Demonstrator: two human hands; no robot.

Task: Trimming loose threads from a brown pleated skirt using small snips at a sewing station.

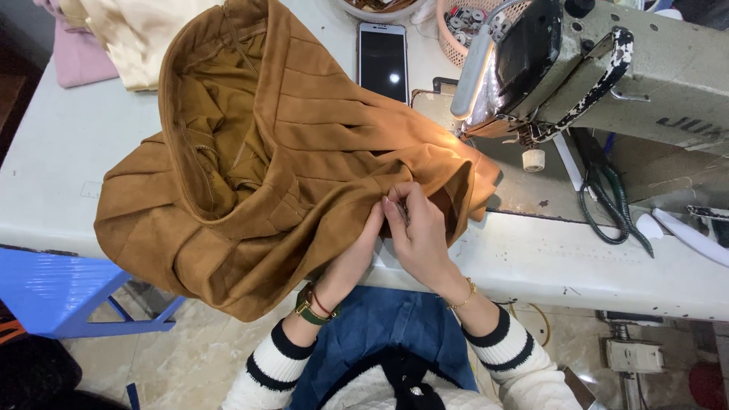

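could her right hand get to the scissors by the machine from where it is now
Probably yes: the right hand pinches the brown garment, and the green-handled scissors lie just to its right on bare tabletop, nothing between them.

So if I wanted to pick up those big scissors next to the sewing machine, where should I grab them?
Probably by the green handle loops of the scissors. The loops lie toward the table's front edge, the person's side, while the blades point back under the sewing machine. Reaching in from the front keeps fingers off the blades.
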